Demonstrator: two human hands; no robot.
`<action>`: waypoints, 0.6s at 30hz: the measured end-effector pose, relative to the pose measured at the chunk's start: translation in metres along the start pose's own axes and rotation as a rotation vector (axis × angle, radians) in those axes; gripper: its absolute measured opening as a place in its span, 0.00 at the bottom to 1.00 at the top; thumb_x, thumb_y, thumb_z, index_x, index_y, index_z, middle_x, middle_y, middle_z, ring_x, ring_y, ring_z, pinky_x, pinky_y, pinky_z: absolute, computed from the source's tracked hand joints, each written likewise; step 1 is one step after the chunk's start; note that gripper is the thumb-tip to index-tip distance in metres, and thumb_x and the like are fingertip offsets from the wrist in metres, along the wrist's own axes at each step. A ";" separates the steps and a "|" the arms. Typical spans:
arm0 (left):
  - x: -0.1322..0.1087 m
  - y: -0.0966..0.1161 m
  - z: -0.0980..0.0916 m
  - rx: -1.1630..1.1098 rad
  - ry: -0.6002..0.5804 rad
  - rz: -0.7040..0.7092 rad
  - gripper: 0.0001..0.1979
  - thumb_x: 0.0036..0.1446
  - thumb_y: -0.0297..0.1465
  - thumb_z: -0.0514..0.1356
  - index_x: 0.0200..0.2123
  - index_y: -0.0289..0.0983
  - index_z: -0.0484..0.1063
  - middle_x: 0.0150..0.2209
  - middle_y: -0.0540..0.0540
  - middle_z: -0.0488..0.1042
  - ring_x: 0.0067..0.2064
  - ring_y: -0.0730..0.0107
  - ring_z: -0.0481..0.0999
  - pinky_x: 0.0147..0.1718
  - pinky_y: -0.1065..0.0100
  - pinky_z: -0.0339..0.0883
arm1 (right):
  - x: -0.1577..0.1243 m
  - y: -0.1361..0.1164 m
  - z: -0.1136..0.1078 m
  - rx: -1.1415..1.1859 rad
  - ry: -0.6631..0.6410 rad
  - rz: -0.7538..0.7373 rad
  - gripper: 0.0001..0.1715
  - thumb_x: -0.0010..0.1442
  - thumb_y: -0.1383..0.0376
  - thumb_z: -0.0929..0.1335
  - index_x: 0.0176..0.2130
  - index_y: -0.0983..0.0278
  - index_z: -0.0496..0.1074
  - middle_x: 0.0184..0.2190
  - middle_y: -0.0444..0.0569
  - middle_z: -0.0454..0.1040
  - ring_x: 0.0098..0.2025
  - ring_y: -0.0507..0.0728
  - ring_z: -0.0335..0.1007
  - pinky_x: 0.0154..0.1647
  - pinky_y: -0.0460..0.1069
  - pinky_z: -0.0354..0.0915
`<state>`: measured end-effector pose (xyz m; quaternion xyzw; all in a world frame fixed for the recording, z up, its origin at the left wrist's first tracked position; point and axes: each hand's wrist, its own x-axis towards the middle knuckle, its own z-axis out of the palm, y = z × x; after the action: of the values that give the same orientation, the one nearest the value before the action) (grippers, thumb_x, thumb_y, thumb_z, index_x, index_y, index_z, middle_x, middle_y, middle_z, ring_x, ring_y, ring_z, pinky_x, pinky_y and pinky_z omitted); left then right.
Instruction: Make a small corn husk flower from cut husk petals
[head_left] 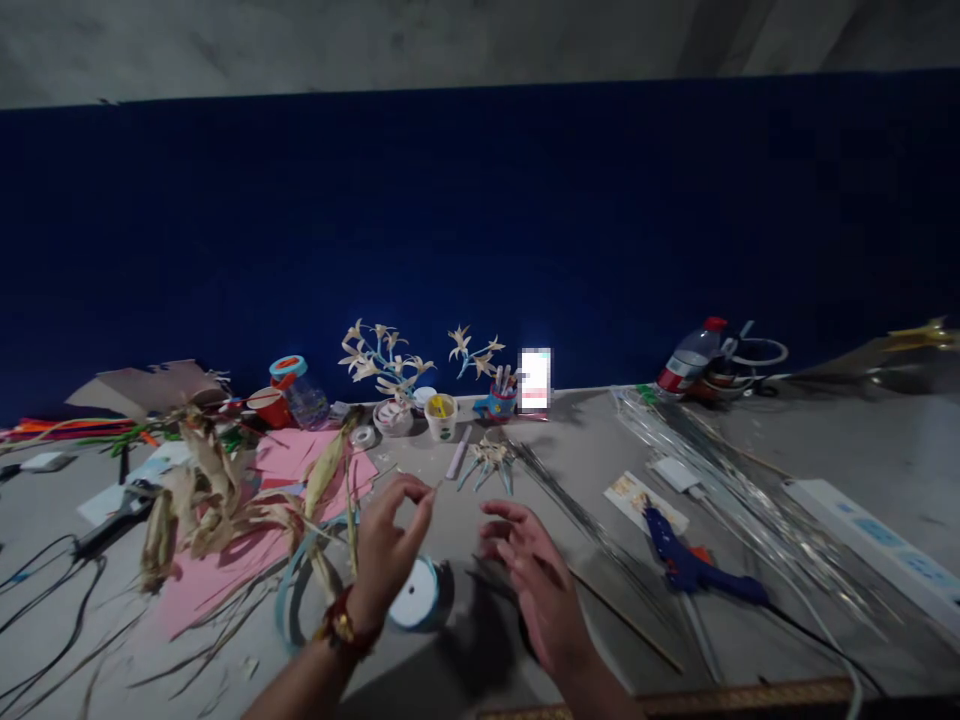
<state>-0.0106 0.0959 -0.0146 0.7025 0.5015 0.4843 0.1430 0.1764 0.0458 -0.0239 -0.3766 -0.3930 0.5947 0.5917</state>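
Note:
My left hand [394, 540], with a red bracelet at the wrist, is raised over the table with thumb and forefinger pinched together. Something tiny shows at those fingertips, too small to name. To its right my right hand [529, 565] hovers with fingers apart and loosely bent, holding nothing that I can see. Below and between the hands stands a white spool with a blue edge [415, 595], partly covered by my left hand. Just beyond them lie several small husk flowers on blue stems [491, 455] and a pale purple stick [458, 453].
Dried corn husks [206, 490] and pink sheets [217, 580] cover the left side. Husk-flower sprays [386, 360] stand at the back near a lit phone [535, 380]. Rightward are wires [585, 510], a blue glue gun [682, 560], a power strip [877, 540] and a bottle [690, 360].

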 end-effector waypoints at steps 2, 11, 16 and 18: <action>0.014 -0.032 0.004 0.133 -0.093 -0.052 0.09 0.63 0.32 0.56 0.30 0.39 0.71 0.31 0.47 0.76 0.35 0.64 0.76 0.37 0.65 0.68 | -0.001 0.007 -0.011 -0.073 0.024 0.008 0.16 0.61 0.56 0.71 0.48 0.58 0.75 0.45 0.50 0.74 0.47 0.60 0.68 0.46 0.52 0.68; 0.035 -0.098 0.035 0.338 -0.266 -0.138 0.08 0.58 0.27 0.57 0.30 0.37 0.76 0.31 0.46 0.78 0.34 0.65 0.76 0.34 0.68 0.64 | -0.008 0.023 -0.043 -0.564 -0.168 -0.184 0.10 0.65 0.63 0.66 0.47 0.60 0.73 0.48 0.52 0.73 0.44 0.57 0.74 0.44 0.50 0.70; 0.032 -0.107 0.042 0.455 -0.302 -0.195 0.08 0.60 0.27 0.58 0.32 0.37 0.77 0.32 0.45 0.79 0.34 0.65 0.76 0.34 0.68 0.63 | -0.011 0.019 -0.062 -0.868 -0.175 -0.327 0.08 0.65 0.65 0.65 0.45 0.59 0.72 0.47 0.52 0.75 0.48 0.60 0.74 0.48 0.52 0.70; 0.029 -0.110 0.046 0.496 -0.319 -0.209 0.07 0.60 0.27 0.59 0.33 0.37 0.77 0.33 0.45 0.79 0.36 0.65 0.77 0.37 0.67 0.64 | -0.011 0.019 -0.069 -0.963 -0.174 -0.369 0.08 0.66 0.64 0.65 0.45 0.59 0.72 0.46 0.52 0.76 0.49 0.61 0.74 0.51 0.54 0.70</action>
<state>-0.0347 0.1841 -0.0969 0.7277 0.6451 0.2138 0.0931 0.2314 0.0361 -0.0696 -0.4797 -0.7293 0.2615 0.4118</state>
